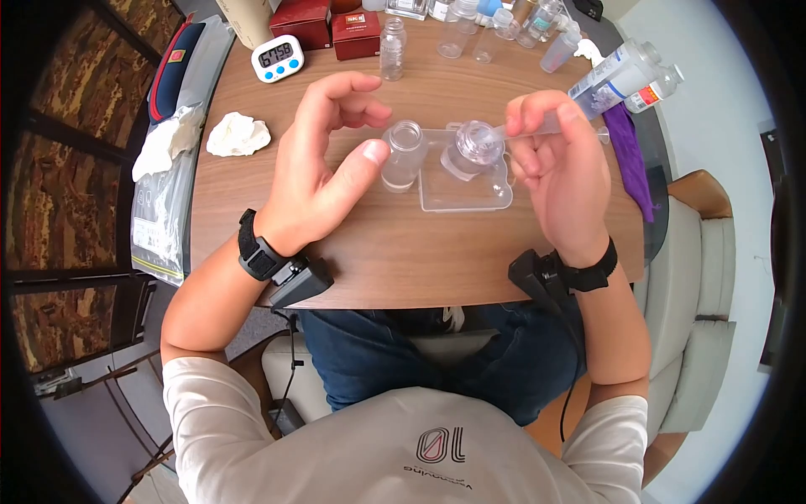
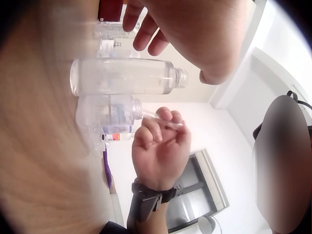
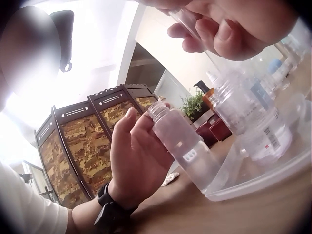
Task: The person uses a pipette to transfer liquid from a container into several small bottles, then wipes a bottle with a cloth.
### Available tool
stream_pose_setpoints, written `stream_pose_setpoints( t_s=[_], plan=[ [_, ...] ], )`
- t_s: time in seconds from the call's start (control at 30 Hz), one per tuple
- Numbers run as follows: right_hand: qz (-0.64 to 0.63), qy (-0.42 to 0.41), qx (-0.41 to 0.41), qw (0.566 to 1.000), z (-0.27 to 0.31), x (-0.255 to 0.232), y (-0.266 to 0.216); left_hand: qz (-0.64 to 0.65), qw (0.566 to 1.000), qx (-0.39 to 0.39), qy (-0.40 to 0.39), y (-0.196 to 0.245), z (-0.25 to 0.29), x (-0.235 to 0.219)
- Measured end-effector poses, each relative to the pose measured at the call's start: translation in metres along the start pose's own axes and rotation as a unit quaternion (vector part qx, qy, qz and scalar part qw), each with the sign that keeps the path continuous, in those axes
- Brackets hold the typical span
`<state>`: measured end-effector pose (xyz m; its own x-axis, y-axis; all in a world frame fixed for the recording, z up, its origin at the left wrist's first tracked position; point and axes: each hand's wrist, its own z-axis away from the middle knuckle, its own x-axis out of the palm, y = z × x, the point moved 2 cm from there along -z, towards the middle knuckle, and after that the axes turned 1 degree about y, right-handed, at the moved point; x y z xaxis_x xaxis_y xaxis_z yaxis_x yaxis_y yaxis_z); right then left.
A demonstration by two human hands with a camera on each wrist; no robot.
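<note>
My right hand (image 1: 564, 172) pinches a slim clear plastic tube (image 1: 537, 128) with a small flared end. The tube slants down to the mouth of a squat clear bottle (image 3: 246, 109), which has printed marks and stands on a shallow clear plastic tray (image 1: 466, 198). Left of the tray stands a taller clear bottle (image 2: 122, 76), upright and uncapped, with some clear liquid in its lower part. My left hand (image 1: 315, 172) curves loosely beside this bottle, thumb and fingers spread apart. In the left wrist view a gap shows between that hand and the bottle.
A white timer (image 1: 278, 59), red boxes (image 1: 356, 36) and a small clear bottle (image 1: 392, 50) stand toward the back. More bottles line the rear edge. Crumpled white tissue (image 1: 238, 134) lies at left. At right are two labelled bottles (image 1: 617, 80) and a purple cloth (image 1: 630, 160).
</note>
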<state>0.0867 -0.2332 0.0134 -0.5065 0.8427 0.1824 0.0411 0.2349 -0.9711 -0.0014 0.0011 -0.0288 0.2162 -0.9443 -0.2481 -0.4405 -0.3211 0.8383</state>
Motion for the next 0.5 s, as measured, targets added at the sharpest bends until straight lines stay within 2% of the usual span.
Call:
stream_pose_setpoints(
  t_s=[0.1,0.13,0.27,0.37,0.5],
  plan=[
    [-0.043,-0.015,-0.028,0.999,0.002,-0.008,-0.014,0.017,0.999,0.01,0.027,-0.006,0.0,0.001],
    [-0.035,0.008,-0.022,0.999,0.005,-0.01,-0.022,0.032,0.998,0.019,0.048,-0.008,0.0,0.0],
    [-0.09,0.008,-0.061,0.994,0.02,-0.029,-0.047,0.049,0.997,0.029,0.061,-0.011,-0.001,-0.004],
    [-0.098,-0.01,-0.108,0.989,0.021,-0.037,-0.056,0.076,0.993,0.027,0.081,-0.006,0.0,-0.004],
    [-0.112,-0.023,-0.107,0.988,0.021,-0.037,-0.054,0.073,0.993,0.036,0.09,-0.005,-0.001,-0.006]
  ],
)
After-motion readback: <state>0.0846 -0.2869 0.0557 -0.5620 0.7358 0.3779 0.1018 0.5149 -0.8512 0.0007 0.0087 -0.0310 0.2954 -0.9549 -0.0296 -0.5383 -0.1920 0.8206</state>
